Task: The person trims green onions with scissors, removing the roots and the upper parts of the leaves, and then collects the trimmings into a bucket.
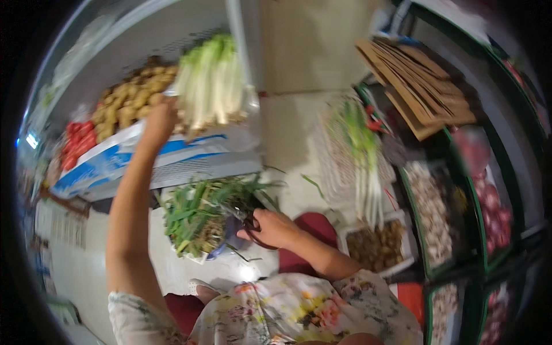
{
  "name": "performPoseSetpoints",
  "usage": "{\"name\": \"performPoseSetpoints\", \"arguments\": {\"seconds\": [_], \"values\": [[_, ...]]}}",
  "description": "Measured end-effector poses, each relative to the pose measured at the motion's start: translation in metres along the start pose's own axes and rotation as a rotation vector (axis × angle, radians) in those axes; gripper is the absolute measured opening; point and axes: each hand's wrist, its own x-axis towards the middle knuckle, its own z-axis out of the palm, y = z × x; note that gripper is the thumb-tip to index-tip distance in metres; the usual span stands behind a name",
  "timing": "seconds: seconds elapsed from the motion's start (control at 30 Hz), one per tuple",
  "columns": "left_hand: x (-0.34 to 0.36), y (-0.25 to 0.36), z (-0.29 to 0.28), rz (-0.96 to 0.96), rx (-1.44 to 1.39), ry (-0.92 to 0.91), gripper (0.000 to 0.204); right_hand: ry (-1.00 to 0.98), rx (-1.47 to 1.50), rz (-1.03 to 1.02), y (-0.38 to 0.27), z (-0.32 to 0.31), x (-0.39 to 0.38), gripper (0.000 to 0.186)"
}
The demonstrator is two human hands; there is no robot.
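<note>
My left hand (161,118) reaches up to the left side of a pile of trimmed green onions (210,86) on a display shelf. It lies between them and a heap of yellowish potatoes (129,98); its fingers are blurred. Lower down, my right hand (271,227) grips dark-handled scissors (250,225). The blades are hard to make out against a heap of green leaf trimmings (195,210). A bluish-purple container (229,238) shows under that heap, on the floor before my knees.
Longer green onions (365,152) lie on the right, beside flattened cardboard (411,86). A white box (376,241) of small brown items stands below them. Green-edged crates hold garlic (428,213) and red onions (491,210). Bagged tomatoes (77,141) sit at the shelf's left end.
</note>
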Motion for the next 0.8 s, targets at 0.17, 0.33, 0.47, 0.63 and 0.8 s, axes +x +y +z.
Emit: {"name": "performPoseSetpoints", "arguments": {"seconds": [0.17,0.33,0.47,0.63,0.8], "values": [[-0.043,0.009,-0.032,-0.109,-0.626,0.081,0.041,0.331,0.189,0.354,0.067,-0.085,-0.093,0.043],[-0.185,-0.006,-0.044,-0.172,-0.665,0.054,0.042,0.824,-0.272,0.745,0.26,-0.085,-0.126,0.034],[-0.345,-0.022,0.017,-0.615,-0.798,-0.2,0.034,0.832,-0.24,0.911,0.346,-0.078,-0.111,0.033],[-0.465,0.065,0.079,-1.1,-1.123,-0.399,0.033,0.739,-0.307,0.963,0.383,-0.077,-0.078,0.036],[-0.491,0.067,0.09,-1.018,-1.162,-0.556,0.032,0.616,-0.468,0.991,0.403,-0.063,-0.051,0.045]]}}
